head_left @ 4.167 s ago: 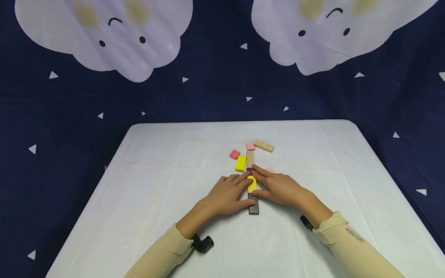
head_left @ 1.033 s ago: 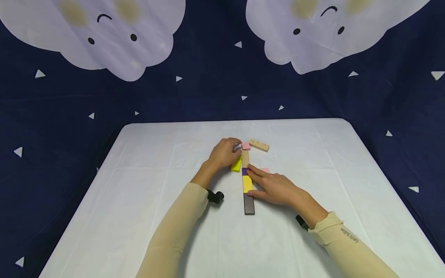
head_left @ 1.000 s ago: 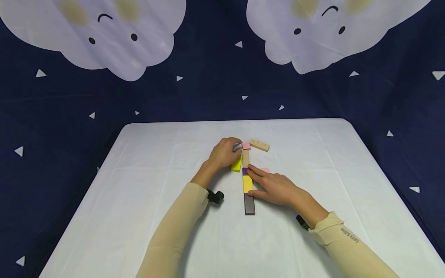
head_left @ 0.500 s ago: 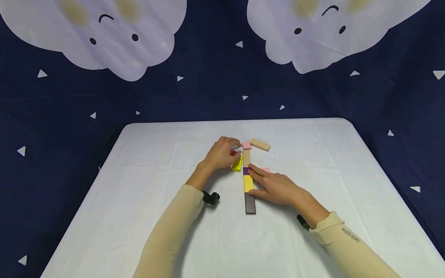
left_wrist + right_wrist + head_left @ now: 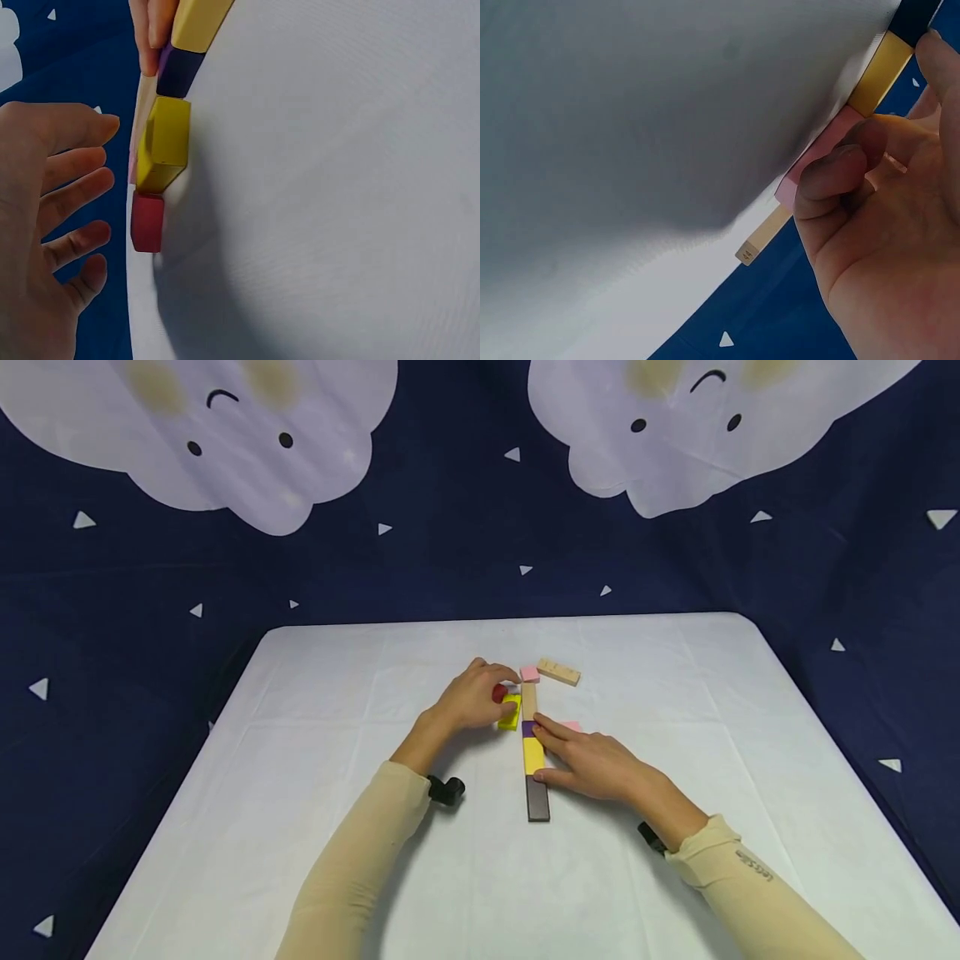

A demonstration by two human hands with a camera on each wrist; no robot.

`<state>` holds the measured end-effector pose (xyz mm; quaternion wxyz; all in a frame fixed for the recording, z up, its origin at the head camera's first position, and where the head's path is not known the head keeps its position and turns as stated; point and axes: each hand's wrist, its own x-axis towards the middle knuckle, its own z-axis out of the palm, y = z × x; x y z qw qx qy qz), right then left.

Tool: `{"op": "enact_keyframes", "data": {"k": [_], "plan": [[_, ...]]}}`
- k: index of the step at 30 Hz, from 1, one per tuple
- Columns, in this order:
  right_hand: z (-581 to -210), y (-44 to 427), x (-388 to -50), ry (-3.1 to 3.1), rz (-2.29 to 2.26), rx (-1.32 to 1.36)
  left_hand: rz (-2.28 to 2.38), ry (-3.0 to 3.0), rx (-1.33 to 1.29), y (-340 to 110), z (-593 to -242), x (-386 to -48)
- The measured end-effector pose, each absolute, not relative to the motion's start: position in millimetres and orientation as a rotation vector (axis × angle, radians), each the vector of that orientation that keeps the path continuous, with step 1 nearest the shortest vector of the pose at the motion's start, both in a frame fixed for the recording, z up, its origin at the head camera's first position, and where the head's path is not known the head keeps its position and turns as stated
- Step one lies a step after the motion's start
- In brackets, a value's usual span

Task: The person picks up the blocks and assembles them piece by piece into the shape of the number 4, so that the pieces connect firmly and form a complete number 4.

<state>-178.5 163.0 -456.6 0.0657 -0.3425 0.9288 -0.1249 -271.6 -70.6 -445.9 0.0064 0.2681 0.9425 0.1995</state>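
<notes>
My left hand [image 5: 472, 697] hovers with spread, slightly bent fingers above a red block [image 5: 499, 692] and a bright yellow block [image 5: 510, 714]. In the left wrist view a gap separates those fingers from the red block [image 5: 147, 223], and nothing is in the palm. My right hand [image 5: 597, 765] rests against a straight row of blocks: natural wood [image 5: 529, 702], purple [image 5: 529, 729], yellow [image 5: 533, 757] and dark grey [image 5: 537, 799]. Its fingertips touch the purple block, and its thumb lies where yellow meets dark grey. Beside the row, a pink block [image 5: 821, 150] is partly covered by the right fingers.
A small pink block [image 5: 529, 674] lies beyond the row's far end. Next to it is a loose natural-wood block [image 5: 559, 672] with markings. Everything lies on a white-covered table [image 5: 315, 860], backed by a dark blue cloth with clouds [image 5: 450, 577].
My left hand has left the row for the far-left blocks, then drawn back slightly left, uncovering more of the red and yellow blocks. The right hand has stayed at the row.
</notes>
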Motion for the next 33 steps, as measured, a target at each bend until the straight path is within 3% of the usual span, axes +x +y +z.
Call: {"op": "enact_keyframes", "data": {"k": [33], "plan": [[-458, 163, -178, 2.793, -0.384, -1.003, 0.554, 2.859, 0.894, -81, -453, -267]]}}
